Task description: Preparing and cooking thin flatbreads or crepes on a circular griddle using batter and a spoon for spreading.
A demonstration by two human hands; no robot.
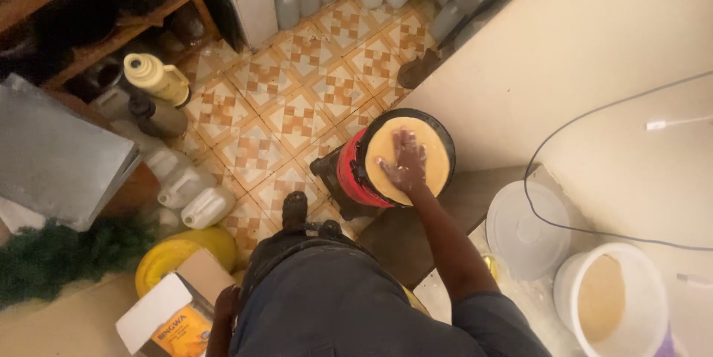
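The right hand (406, 160) was laid flat on the flatbread (408, 158) — fingers (401, 142) spread wide, gripping nothing, the dough directly beneath them. The flatbread, round, pale yellow and thin, was seen covering the black pan (445, 142) on a red stove (350, 175) standing on the tiled floor (297, 105). The left hand (225, 305) hung low beside a cardboard box (171, 312) — its fingers could not be made out.

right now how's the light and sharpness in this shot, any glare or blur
Head view: warm, dim indoor light, no hard glare; the right hand on the flatbread is soft with slight blur; the shelf at top left sinks into shadow; the left hand is dark at the bottom edge; wide-angle tilt bends the floor tiles.
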